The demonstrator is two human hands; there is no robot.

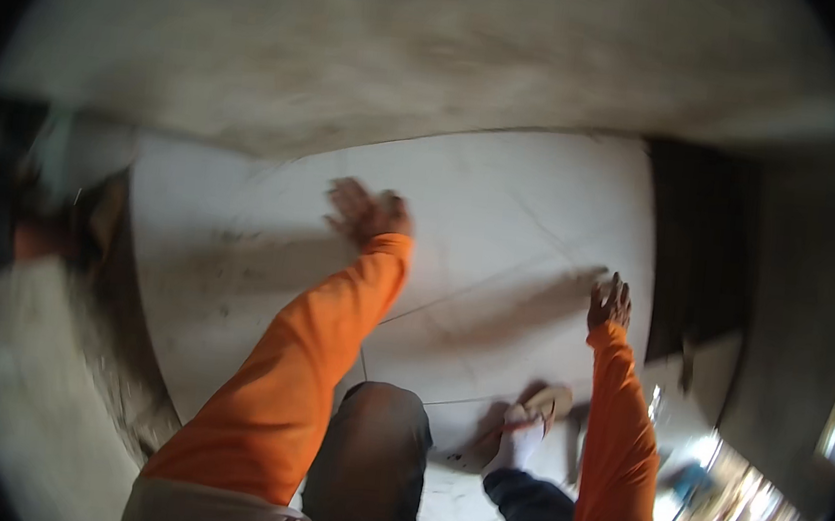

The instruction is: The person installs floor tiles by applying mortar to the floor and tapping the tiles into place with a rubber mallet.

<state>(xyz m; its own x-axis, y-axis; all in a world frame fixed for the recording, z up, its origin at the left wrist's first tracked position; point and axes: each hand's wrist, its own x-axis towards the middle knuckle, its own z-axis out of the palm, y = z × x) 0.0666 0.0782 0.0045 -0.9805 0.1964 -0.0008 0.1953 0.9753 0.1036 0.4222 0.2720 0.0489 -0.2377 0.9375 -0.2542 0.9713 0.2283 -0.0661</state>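
Observation:
Both my arms, in orange sleeves, reach out over a white tiled floor (482,217) marked with dark smudges and thin joint lines. My left hand (367,210) is somewhat blurred, its fingers spread with nothing seen between them. Off to the right, my right hand (611,304) stretches its fingers forward, apart from one another and holding nothing visible. Each arm casts a soft shadow on the tiles. Whether either hand touches the floor I cannot tell.
A blurred grey-beige surface (438,52) spans the far side. At the right lies a dark opening or panel (699,258) beside a grey upright (798,327). My bent knee (374,447) and sandalled foot (528,422) are close below. A pale block-like surface (35,374) stands at left.

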